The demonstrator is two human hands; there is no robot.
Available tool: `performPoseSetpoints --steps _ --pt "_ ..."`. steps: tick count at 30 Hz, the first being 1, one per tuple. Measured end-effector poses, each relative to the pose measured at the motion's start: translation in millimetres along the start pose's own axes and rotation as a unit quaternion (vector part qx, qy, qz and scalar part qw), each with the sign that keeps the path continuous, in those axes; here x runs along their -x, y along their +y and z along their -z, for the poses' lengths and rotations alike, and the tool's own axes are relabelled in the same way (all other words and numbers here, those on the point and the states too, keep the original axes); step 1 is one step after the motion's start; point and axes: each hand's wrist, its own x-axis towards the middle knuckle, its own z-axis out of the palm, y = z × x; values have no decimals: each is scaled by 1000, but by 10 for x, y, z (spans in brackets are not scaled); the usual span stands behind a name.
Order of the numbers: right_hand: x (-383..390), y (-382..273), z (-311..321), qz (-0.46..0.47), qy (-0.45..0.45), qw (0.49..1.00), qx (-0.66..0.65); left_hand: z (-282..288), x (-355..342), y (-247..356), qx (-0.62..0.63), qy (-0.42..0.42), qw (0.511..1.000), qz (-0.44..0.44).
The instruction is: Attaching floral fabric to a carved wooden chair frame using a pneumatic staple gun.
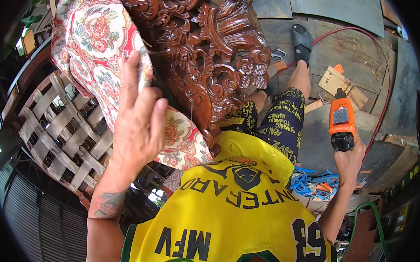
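Note:
My left hand [141, 113] is raised over a floral fabric [93, 33] in red, white and green, its fingers partly stretched and apart, with nothing seen in them. The fabric drapes along a glossy dark-brown carved wooden furniture piece [211, 51], and its lower end reaches my yellow shirt. Out to the right, my right hand [349, 155] is closed around an orange staple gun [343, 118], held away from the carved wood. Most of that hand's fingers are hidden by the tool.
Woven straps [62, 123] form a frame at the left. A red hose [383, 76] curves over the wooden floor at the right. Scissors [278, 54], a wood offcut [341, 83] and a tangle of blue strips [313, 182] lie on the floor near my legs.

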Motion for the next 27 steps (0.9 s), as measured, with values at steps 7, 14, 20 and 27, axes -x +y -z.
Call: performPoseSetpoints --steps 7,14,20,27 --pt "-22 -15 -32 -3 4 1000 9 -129 457 -284 111 13 993 44" --pt "-13 -73 -44 22 32 999 -10 -281 525 -368 96 64 993 -3" --pt "2 -37 -38 20 4 999 25 -352 605 -452 127 78 989 -16" --pt "67 -95 -12 37 22 997 59 -492 576 -615 205 156 961 -100"
